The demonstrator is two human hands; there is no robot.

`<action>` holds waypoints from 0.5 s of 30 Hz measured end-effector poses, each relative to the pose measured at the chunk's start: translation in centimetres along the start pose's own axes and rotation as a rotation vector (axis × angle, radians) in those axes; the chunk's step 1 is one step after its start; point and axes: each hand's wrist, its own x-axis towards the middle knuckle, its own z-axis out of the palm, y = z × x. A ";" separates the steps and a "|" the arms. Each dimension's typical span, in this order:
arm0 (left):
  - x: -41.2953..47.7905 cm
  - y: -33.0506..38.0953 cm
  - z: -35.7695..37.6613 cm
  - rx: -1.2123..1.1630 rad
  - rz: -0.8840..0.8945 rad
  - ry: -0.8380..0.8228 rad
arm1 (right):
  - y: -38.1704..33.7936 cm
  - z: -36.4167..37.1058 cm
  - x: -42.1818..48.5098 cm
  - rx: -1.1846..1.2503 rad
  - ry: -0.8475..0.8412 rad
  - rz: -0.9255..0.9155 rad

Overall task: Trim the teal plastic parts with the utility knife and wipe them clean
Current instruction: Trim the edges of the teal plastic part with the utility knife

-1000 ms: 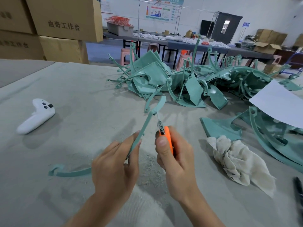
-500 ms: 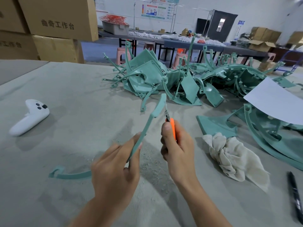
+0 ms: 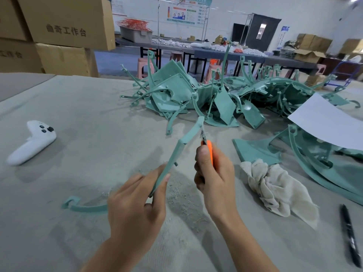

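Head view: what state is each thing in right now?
Teal part: tilted up, left hand grips it.
Utility knife: blade out, at the part's upper edge, right hand grips it.
Rag: crumpled on the table, untouched.
Teal pile: heaped beyond the hands.
Controller: lying on the table.
Pen: lying on the table.

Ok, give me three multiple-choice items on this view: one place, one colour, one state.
1. Where does the white controller lie? A) beside the rag B) at the table's left side C) on the parts pile
2. The utility knife's handle is: A) black B) white C) orange
3. The left hand: A) grips a curved teal part B) lies flat C) holds the rag
Answers: 1 B, it sits alone far left; 2 C, orange shows above the right hand's fingers; 3 A, thumb and fingers pinch the strip.
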 end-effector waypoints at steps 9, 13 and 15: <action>0.3 0.0 -0.3 -0.014 -0.006 0.013 | -0.6 0.5 -0.4 -0.014 -0.040 -0.085; 0.3 0.1 -0.2 0.020 -0.027 -0.008 | -0.4 0.6 -0.4 -0.028 -0.027 -0.078; 0.2 0.1 -0.2 0.023 -0.037 0.000 | -0.5 0.7 -0.5 -0.029 -0.020 -0.076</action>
